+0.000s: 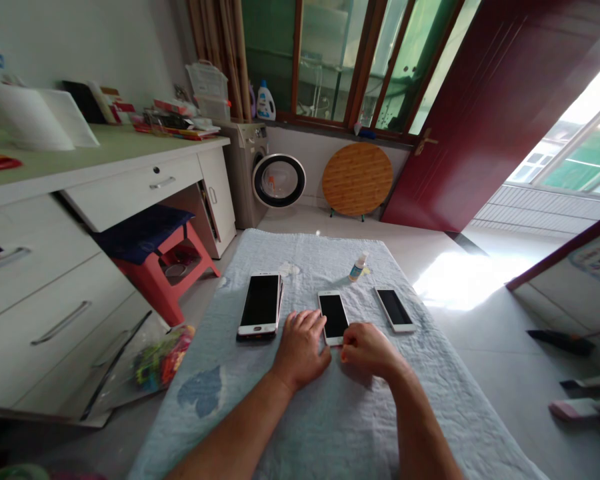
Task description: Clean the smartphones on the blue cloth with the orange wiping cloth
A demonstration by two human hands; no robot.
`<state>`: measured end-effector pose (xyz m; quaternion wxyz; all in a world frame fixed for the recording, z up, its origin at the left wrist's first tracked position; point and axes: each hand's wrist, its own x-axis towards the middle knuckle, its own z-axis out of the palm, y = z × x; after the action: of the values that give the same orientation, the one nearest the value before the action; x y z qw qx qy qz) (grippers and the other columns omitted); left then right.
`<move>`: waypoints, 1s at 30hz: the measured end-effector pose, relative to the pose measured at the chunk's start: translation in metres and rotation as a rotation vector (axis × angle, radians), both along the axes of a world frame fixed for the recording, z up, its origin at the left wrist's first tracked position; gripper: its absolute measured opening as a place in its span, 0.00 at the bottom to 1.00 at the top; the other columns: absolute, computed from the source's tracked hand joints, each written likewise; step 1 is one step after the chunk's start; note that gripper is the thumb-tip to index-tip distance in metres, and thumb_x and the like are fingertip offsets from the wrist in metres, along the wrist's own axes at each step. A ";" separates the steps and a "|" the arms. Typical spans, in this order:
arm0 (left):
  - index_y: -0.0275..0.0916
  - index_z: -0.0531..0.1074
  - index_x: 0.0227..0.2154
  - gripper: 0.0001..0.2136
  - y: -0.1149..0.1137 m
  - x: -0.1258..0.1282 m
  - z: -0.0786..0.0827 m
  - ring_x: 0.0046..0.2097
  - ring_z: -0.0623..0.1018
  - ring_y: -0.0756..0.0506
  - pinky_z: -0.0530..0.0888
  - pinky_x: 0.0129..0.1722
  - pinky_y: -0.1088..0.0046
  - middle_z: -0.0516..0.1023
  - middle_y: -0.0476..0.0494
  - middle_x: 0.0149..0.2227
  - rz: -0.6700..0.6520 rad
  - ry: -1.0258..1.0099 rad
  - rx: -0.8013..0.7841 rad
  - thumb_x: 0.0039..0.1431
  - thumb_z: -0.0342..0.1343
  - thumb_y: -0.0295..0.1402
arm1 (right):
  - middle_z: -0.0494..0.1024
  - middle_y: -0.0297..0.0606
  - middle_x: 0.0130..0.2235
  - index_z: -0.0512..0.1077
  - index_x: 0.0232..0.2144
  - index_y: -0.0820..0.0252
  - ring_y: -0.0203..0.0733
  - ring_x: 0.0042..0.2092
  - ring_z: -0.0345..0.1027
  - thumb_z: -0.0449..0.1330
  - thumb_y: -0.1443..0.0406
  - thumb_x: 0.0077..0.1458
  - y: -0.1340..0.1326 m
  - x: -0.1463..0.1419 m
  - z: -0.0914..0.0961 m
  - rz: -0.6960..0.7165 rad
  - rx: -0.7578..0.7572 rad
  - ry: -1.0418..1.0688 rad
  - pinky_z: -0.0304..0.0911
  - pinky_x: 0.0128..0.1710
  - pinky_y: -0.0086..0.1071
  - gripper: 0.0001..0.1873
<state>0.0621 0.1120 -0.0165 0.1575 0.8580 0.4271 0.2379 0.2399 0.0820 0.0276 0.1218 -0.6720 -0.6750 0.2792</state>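
A white smartphone [333, 315] with a dark screen lies face up on the cloth-covered table [310, 427], between my two hands. My left hand [303, 347] rests palm down along its left side, fingers stretched out, with fingertips at the phone's edge. Curled at the phone's lower right corner is my right hand [369, 349]; whatever its closed fingers hold, if anything, is hidden. To the left lies a stack of phones, the top one a larger white-framed phone [260, 303]. Another white phone [395, 309] lies to the right. Behind them a small spray bottle [359, 267] stands upright.
A red stool [173, 267] with a dark top stands left of the table, by a white desk [130, 193]. Farther back are a washing machine [243, 167] with its door swung out, a round wooden tabletop [357, 179] leaning on the wall, and a dark red door [460, 113].
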 end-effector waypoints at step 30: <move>0.37 0.69 0.52 0.24 0.005 0.000 -0.004 0.56 0.69 0.36 0.61 0.59 0.51 0.73 0.38 0.54 -0.007 -0.033 0.043 0.56 0.60 0.45 | 0.73 0.35 0.22 0.73 0.16 0.58 0.36 0.26 0.62 0.57 0.68 0.42 0.005 0.000 -0.009 -0.102 0.163 -0.177 0.46 0.25 0.29 0.08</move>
<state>0.0617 0.1171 -0.0203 0.1470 0.8585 0.4164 0.2607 0.2396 0.0873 0.0183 0.1304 -0.7153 -0.6685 0.1564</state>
